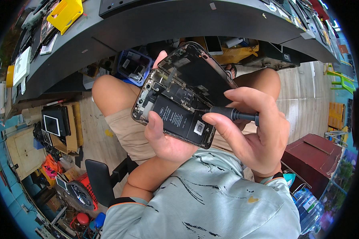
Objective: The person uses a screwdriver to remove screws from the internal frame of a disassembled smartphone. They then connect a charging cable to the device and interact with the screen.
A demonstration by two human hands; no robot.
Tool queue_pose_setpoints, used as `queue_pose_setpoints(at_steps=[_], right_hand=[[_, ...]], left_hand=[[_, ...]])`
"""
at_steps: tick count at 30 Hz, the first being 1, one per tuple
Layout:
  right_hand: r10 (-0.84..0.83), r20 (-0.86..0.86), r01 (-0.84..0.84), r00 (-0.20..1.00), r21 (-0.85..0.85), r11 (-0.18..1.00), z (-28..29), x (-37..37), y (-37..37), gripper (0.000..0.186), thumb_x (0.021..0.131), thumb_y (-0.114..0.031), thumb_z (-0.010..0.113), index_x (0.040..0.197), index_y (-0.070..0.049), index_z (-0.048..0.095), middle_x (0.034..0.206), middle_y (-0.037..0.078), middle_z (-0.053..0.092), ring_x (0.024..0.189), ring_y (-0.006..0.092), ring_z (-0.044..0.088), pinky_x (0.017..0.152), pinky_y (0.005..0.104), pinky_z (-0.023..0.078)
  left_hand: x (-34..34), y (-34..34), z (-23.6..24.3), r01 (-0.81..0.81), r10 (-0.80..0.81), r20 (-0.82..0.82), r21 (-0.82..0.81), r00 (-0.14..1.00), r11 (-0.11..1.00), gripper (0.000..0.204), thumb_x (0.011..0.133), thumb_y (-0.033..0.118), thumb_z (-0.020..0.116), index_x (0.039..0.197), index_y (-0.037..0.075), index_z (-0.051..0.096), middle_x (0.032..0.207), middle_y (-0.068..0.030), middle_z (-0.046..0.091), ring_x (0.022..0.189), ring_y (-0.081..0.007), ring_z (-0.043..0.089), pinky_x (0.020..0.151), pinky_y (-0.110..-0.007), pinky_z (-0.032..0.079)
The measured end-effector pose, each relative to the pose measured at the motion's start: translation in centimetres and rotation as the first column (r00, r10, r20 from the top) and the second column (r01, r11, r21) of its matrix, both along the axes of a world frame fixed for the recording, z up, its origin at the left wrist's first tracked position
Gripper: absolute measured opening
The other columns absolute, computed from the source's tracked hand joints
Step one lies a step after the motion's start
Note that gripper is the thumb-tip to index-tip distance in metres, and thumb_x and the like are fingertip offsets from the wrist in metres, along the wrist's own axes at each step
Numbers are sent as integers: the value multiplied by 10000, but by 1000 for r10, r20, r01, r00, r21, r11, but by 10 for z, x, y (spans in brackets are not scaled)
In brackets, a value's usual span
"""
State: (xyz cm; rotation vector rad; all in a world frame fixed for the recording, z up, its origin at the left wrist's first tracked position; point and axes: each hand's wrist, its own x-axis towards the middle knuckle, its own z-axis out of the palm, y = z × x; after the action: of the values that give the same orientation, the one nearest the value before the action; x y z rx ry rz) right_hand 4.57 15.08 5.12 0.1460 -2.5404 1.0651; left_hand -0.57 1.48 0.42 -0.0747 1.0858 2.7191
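An opened smartphone (pixel 147 104) lies tilted above my lap, its black battery (pixel 173 117) and circuit board (pixel 177 92) exposed. The detached-looking screen panel (pixel 203 71) stands folded up along the phone's far edge. My left hand (pixel 169 145) grips the phone from beneath, thumb on its near edge and a fingertip showing behind the screen. In my right hand (pixel 259 127) is a screwdriver (pixel 227 112) with a black handle, pinched between thumb and fingers. Its thin tip points at the board beside the battery; whether it touches a screw is too small to tell.
A dark desk (pixel 155 27) curves across the far side, with a yellow holder (pixel 66 15) at its left. Under it stands a blue basket (pixel 135 65). An armrest (pixel 99 181) is at lower left, a dark red box (pixel 313 163) and a water bottle (pixel 309 207) at right.
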Motion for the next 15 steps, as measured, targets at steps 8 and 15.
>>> queue_pose_setpoints(at_steps=[8,15], right_hand=[[9,33,-5,999,-119,993,0,1,-2,525,859,-1,940,1287,59,642,1019,181,817,876,188,811,725,271,616],[16,8,-16,1000,-66,998,-1,0,3,510,883,32,903,1310,70,628,975,158,806,856,199,807,718,272,612]], left_hand=[[4,-2,-9,-23,17,45,127,999,992,962,984,737,605,1619,29,461,1474,-206,649,1313,-353,685,1106,-485,597],[-4,-5,-12,153,-183,-4,565,983,811,987,977,767,588,1621,32,453,1475,-214,639,1310,-363,681,1094,-495,596]])
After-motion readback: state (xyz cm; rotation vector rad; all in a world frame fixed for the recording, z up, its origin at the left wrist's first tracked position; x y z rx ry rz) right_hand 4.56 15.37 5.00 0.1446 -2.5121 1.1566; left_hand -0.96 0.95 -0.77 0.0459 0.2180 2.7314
